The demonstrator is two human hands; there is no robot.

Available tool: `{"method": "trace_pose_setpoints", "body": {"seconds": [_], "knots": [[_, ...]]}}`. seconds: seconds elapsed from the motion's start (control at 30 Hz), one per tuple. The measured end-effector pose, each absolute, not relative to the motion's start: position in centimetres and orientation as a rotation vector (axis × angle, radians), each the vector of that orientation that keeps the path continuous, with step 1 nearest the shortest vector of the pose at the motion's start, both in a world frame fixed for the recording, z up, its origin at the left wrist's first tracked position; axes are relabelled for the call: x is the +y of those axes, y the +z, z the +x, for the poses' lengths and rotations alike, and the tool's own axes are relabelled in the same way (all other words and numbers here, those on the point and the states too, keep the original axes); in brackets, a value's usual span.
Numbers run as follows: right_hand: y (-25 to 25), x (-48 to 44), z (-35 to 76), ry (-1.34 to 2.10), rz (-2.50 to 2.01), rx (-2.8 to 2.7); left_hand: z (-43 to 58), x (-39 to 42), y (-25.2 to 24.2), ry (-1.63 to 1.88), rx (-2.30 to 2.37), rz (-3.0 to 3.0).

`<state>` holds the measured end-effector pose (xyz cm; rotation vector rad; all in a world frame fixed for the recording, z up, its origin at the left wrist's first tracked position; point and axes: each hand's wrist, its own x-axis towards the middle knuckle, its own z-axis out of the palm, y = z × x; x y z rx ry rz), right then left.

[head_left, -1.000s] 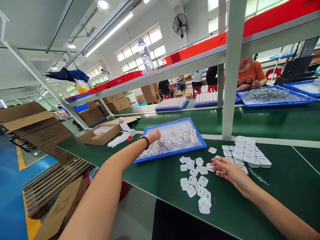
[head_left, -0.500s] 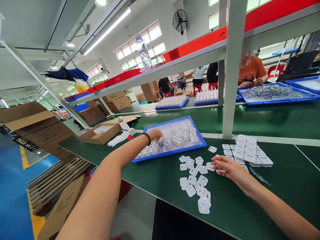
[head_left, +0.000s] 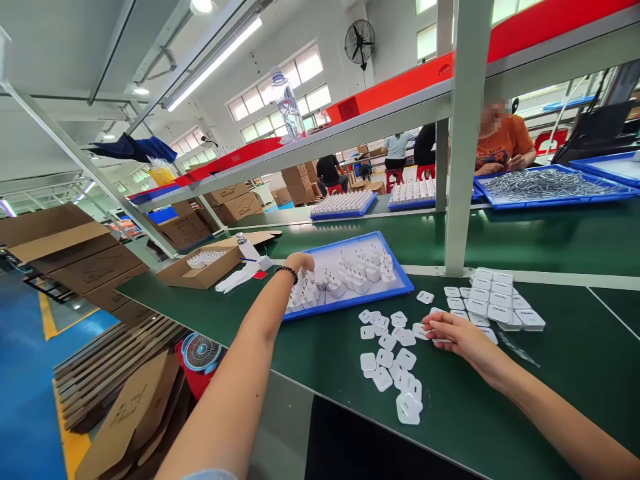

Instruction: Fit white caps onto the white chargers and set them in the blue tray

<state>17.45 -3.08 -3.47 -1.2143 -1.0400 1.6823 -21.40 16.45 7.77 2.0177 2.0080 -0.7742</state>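
Plugs (head_left: 360,287) stand in the tray (head_left: 329,259) in the head view, at ten o'clock from the right hand (head_left: 460,341). Since half a second ago, the left hand (head_left: 301,262) has shifted toward nine o'clock, so work now seems centred on the tray's left end. Its curled fingers hide any grip; I cannot tell. Nearest plugs lie at six o'clock. The right fingers, loosely spread, hover or rest by covers (head_left: 386,359) at nine o'clock.
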Motion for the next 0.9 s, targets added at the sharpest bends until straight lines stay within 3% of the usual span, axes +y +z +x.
{"method": "trace_pose_setpoints", "body": {"seconds": [0.47, 0.9], "knots": [[-3.9, -2.7, 17.8, 1.727, -1.208, -1.067, -20.8, 15.5, 7.3, -0.875, 1.894, 1.877], [-4.5, -2.5, 17.8, 1.717, -1.217, -1.061, -19.4, 15.4, 6.5, -0.662, 1.782, 2.004]]}}
